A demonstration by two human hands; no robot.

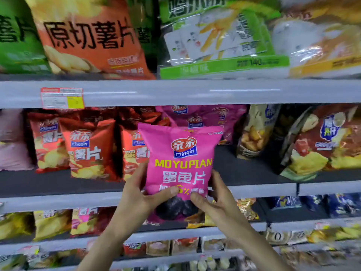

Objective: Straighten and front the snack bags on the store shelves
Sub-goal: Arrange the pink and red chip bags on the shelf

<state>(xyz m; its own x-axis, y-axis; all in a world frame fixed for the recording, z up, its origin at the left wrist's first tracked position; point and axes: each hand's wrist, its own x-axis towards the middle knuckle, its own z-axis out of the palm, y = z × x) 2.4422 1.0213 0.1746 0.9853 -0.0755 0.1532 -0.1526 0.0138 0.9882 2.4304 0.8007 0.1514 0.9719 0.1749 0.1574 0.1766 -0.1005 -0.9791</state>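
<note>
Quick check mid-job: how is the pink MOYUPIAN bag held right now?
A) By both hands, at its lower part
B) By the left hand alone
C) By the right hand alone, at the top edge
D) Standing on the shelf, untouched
A: the left hand and the right hand both grip the lower part of the pink bag, with the thumbs on its front.

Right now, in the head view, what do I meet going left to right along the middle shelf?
Pale pink bag → red chip bags → pink Moyupian bag, gripped by left hand and right hand → dark bag of yellow snacks → tilted red bag.
</note>
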